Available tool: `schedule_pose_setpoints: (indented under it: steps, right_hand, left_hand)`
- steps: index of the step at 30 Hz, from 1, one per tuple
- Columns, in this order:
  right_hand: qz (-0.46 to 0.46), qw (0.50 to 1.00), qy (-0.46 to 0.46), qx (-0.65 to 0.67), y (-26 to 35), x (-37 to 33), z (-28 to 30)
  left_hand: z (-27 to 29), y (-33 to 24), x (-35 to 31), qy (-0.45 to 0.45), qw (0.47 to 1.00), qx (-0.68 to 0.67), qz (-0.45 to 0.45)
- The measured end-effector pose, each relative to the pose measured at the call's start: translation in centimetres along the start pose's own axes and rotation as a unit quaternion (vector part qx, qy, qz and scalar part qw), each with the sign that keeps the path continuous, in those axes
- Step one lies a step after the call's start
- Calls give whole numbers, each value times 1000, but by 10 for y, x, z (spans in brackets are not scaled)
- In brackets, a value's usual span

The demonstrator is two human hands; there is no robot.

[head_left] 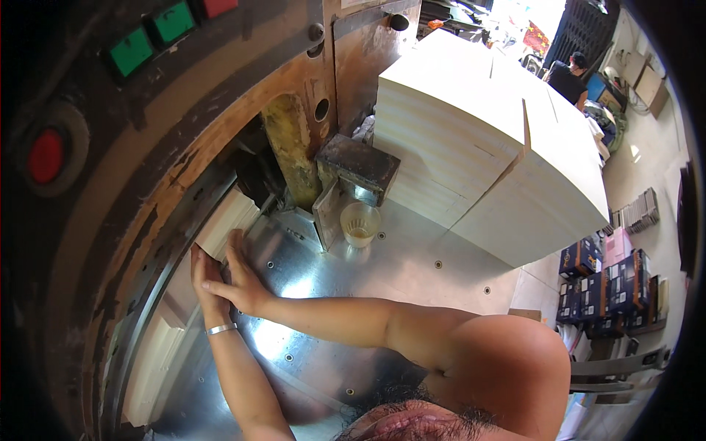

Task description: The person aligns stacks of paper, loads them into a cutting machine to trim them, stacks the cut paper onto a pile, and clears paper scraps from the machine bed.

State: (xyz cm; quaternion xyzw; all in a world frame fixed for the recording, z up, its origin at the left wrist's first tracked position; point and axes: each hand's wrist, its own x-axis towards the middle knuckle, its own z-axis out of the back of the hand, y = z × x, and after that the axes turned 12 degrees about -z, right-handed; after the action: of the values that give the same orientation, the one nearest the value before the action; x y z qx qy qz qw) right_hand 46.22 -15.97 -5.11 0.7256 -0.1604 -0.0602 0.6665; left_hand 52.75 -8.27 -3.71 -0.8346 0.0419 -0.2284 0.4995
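My left hand (208, 283), with a silver bracelet on its wrist, lies with straight fingers against the edge of a white paper stack (226, 220) at the left of the metal table (397, 275). Close beside it, my right hand (248, 287) reaches its stretched fingers toward the same stack, its thumb crossing over the left hand. Neither hand grips anything; both are open and flat. More white paper (154, 356) lies along the machine's edge nearer to me. Part of the left fingers is hidden by the machine's shadow.
A tall block of white paper sheets (441, 154) stands on the table's far right. A clear plastic cup (360, 225) sits by a dark metal block (360, 163). The worn machine body (169, 140) has green buttons (131, 51) and a red button (46, 156). Boxes (625, 283) and a person (566, 79) are beyond.
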Motion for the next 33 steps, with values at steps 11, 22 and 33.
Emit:
schedule_pose_setpoints:
  steps: [11,22,33]
  right_hand:
    - [-25,999,17,18,1,-3,10]
    - [-54,993,97,48,4,10,29]
    - [-72,983,129,108,-33,23,22]
  left_hand:
    - [-6,0,-5,18,1000,12,8]
    - [-4,5,3,-116,993,33,6]
    - [-26,-158,-279,8,827,560,-57]
